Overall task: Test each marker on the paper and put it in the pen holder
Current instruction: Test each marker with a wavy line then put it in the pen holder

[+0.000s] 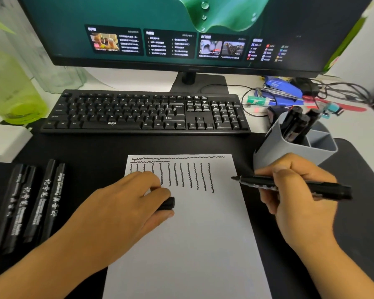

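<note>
Black plastic sits between your right fingers (268, 171): they are closed tight around an open marker (294, 186). Its tip points at the right edge of the paper (181, 244), just off the sheet. Your right hand (298, 197) is to the right of the paper, over the black desk mat (354, 212).

Your left fingers (147, 180) are curled shut on the black cap (165, 203). Your left hand (125, 203) rests on the left side of the paper, over some of the wavy black lines (190, 175) drawn near its top.

Four more markers (30, 206), with caps on, lie side by side on the mat, well to the left of the paper.

The grey pen holder (289, 145) stands just past the paper's top right corner. Some black markers (296, 124) already stand in it, leaning.

A black keyboard (145, 113) lies beyond the top of the paper, and a monitor (181, 31) stands behind that.
</note>
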